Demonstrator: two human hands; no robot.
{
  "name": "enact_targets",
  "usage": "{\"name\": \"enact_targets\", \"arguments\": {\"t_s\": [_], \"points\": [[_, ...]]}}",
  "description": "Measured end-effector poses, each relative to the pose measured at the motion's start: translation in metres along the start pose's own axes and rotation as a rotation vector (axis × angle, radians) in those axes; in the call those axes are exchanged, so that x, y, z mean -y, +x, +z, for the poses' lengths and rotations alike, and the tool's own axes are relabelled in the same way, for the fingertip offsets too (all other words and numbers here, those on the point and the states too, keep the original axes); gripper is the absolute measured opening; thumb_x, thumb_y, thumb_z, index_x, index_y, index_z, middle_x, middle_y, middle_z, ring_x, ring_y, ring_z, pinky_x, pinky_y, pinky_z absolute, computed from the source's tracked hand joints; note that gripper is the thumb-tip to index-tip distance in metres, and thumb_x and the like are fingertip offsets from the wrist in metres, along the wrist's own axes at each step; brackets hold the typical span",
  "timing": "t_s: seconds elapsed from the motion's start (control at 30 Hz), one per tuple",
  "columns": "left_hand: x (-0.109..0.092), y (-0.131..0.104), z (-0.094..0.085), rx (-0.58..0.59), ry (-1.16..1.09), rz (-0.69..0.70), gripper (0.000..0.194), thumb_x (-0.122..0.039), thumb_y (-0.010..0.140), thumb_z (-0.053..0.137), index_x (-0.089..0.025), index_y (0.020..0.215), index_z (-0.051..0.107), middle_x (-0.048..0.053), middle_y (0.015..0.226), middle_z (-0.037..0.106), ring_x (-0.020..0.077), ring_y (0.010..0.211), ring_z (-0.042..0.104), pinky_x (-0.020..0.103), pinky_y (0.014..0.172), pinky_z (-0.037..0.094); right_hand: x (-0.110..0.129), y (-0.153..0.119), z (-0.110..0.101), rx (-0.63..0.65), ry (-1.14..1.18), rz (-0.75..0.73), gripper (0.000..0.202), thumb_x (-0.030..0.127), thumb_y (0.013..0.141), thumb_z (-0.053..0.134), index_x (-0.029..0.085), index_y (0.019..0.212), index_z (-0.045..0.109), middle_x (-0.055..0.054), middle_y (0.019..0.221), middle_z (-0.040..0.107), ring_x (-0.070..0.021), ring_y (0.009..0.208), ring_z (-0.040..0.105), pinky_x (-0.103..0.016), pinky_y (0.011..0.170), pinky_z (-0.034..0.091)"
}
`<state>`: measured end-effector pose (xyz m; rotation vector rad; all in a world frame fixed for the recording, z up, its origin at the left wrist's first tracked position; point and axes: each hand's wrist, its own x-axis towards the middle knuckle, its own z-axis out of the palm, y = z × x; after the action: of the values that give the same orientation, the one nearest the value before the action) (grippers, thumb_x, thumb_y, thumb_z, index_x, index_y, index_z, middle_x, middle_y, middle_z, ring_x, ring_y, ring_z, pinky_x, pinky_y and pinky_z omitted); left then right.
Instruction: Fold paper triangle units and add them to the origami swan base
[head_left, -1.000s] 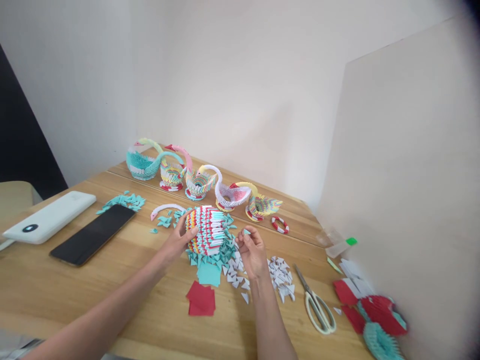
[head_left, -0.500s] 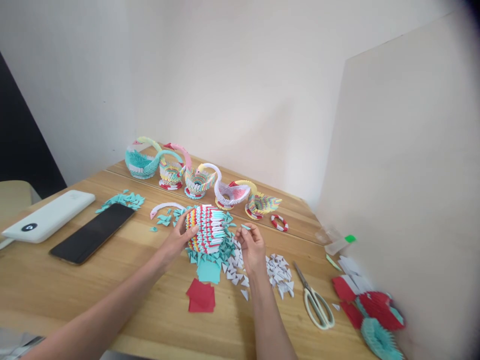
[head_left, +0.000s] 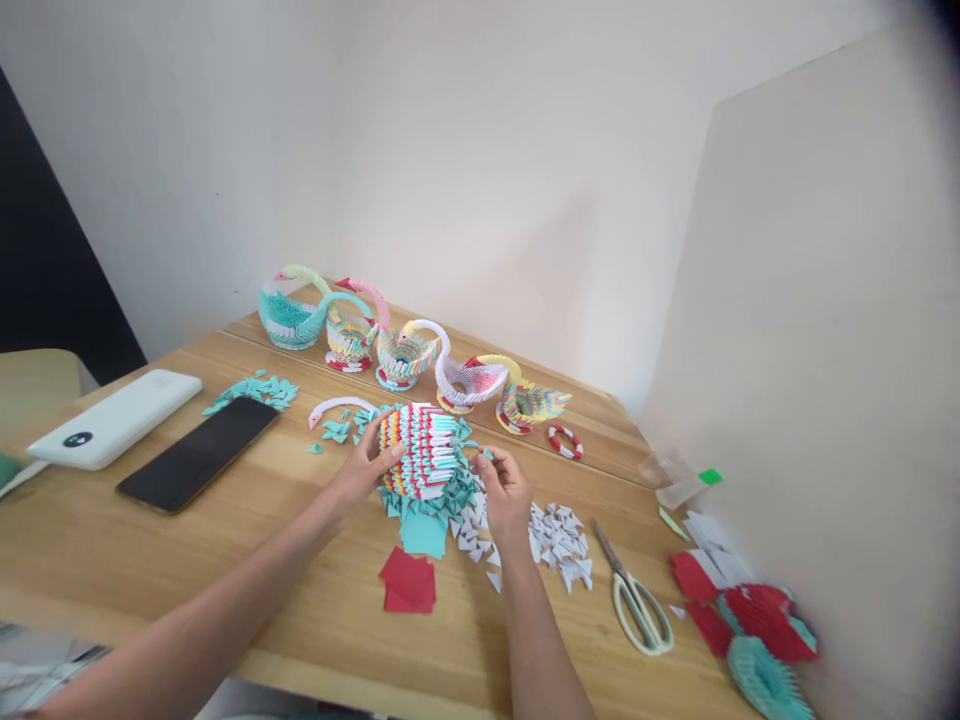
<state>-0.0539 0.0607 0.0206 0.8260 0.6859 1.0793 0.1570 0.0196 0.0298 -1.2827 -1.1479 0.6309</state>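
Observation:
My left hand [head_left: 367, 470] grips the side of a folded-paper basket body [head_left: 421, 450] built of red, white, teal and yellow pieces, tilted on its side. To its right, my right hand [head_left: 507, 486] pinches a small teal folded paper piece [head_left: 487, 454], apart from the body. Under and behind the body lies a heap of teal folded pieces [head_left: 457, 495]. White folded triangles [head_left: 559, 540] spread beneath and beside my right wrist. Nearer me lie a teal paper stack [head_left: 423, 535] and red paper squares [head_left: 409, 582].
Several finished paper swans [head_left: 469, 385] line the back, with a red-and-white ring [head_left: 565, 441] at their right. Scissors [head_left: 637, 605] lie at right, near red and teal paper pieces [head_left: 765, 620]. A phone [head_left: 199, 455] and white power bank [head_left: 116, 418] lie at left.
The view has shifted slightly, moving everything a little to the right. The teal piece in my right hand has turned between the fingertips. My left hand keeps hold of the body.

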Motion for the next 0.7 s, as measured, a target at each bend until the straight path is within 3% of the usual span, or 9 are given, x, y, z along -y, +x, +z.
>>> {"name": "enact_targets", "arguments": {"t_s": [0.23, 0.5, 0.7], "points": [[-0.0020, -0.0005, 0.0012, 0.033, 0.000, 0.053, 0.083, -0.045, 0.072, 0.077, -0.030, 0.143, 0.039, 0.010, 0.145, 0.048, 0.0322, 0.128, 0.051, 0.040, 0.103, 0.046, -0.0015, 0.0024, -0.0030, 0.017, 0.108, 0.031, 0.030, 0.044, 0.081, 0.067, 0.020, 0.097, 0.075, 0.001, 0.066, 0.064, -0.0151, 0.063, 0.059, -0.030, 0.064, 0.048], [-0.0042, -0.0014, 0.0035, 0.031, 0.046, 0.031, 0.084, -0.048, 0.068, 0.079, -0.031, 0.142, 0.041, 0.010, 0.143, 0.050, 0.0331, 0.128, 0.051, 0.040, 0.102, 0.046, 0.0020, 0.0023, 0.0017, 0.038, 0.443, 0.220, 0.029, 0.035, 0.063, 0.084, 0.023, 0.089, 0.076, 0.001, 0.065, 0.068, -0.0139, 0.061, 0.061, -0.030, 0.063, 0.051], [-0.0030, -0.0007, 0.0033, 0.055, 0.099, 0.035, 0.089, -0.051, 0.068, 0.078, -0.028, 0.144, 0.037, 0.012, 0.144, 0.049, 0.0347, 0.131, 0.047, 0.041, 0.102, 0.047, 0.0067, 0.0030, 0.0029, 0.054, 0.506, 0.229, 0.024, 0.038, 0.065, 0.083, 0.022, 0.079, 0.073, 0.002, 0.064, 0.067, -0.0120, 0.059, 0.062, -0.027, 0.061, 0.051]]}}
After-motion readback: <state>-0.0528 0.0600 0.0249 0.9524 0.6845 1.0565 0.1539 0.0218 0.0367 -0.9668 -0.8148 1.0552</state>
